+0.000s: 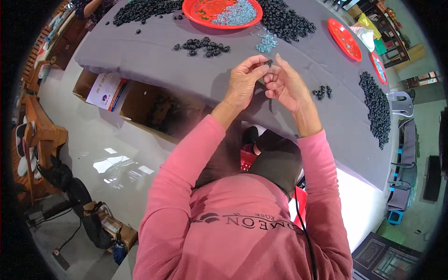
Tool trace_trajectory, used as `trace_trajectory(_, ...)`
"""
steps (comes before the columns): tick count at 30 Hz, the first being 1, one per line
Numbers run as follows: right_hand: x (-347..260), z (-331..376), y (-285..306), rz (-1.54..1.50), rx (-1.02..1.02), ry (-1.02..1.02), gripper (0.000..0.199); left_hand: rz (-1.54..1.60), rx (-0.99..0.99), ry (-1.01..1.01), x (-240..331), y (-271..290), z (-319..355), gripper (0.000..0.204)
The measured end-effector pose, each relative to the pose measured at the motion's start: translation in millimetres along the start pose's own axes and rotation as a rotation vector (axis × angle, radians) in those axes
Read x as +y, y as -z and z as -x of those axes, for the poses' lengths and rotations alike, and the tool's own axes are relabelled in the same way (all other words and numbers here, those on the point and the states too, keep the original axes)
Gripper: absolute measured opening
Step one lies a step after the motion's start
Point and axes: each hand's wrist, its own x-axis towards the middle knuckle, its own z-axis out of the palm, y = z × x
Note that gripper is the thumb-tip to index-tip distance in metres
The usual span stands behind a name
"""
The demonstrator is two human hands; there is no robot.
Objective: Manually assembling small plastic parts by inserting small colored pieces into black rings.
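Above the near part of the grey-covered table (154, 56), my two hands meet. My left hand (243, 83) pinches a small black round piece (268, 63) between thumb and forefinger. Close against it is my right hand (287, 86), thumb raised and apart, the other fingers half curled by the piece; nothing shows in them. Loose black round pieces (205, 46) lie beyond my left hand, and a smaller group of black pieces (323, 92) sits to the right of my right hand. Just past my fingertips is a small heap of clear bluish pieces (267, 42).
A red tray (193, 17) holds more bluish pieces at the far side. Large black heaps (287, 22) flank it, and another black heap (375, 109) lies at right, near a red plate (343, 39). Cardboard boxes (154, 109) stand under the table. Someone's arm (92, 7) shows far left.
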Motion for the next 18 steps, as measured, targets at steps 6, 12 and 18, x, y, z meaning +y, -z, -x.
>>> trace_trajectory(6,0,4,-4,-0.228,-0.054,-0.108,0.044,0.048,0.002,-0.028,1,-2,0,0.024)
trace_trajectory(12,-4,13,-8,0.239,0.382,0.383,0.03,0.011,-0.026,0.014,0,-1,0,0.028)
trace_trajectory(18,-7,7,-1,0.535,0.27,0.599,0.019,-0.016,-0.039,-0.004,1,0,-1,0.028)
